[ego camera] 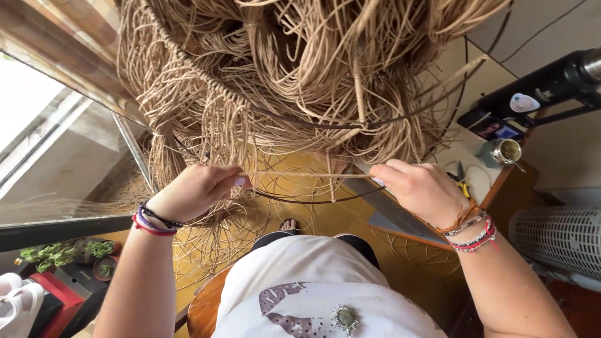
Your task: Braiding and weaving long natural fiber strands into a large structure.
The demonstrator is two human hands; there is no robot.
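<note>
the left hand (199,189) and the right hand (421,188) each pinch one end of a thin tan rattan strand (307,174), which runs taut and level between them, just in front of the person's chest. both hands are clenched on it, thumb and fingers pressed together at its ends. the strand sits directly below a big hanging bundle of woven rattan loops (294,75) that fills the far part of the view, its fringe hanging down to touch the area just above the hands. a dark wire ring (313,125) curves through the bundle, and a second dark ring arc shows just below the strand. the left wrist carries red, purple and black bracelets (153,222); the right wrist carries several beaded ones. to the right, a desk (476,169) holds a small metal cup (506,151) and a phone (494,128), with a black tube-shaped tool (544,84) lying farther right. a white fan grille (557,238) stands near right. potted green plants (59,253) sit low on the left
</note>
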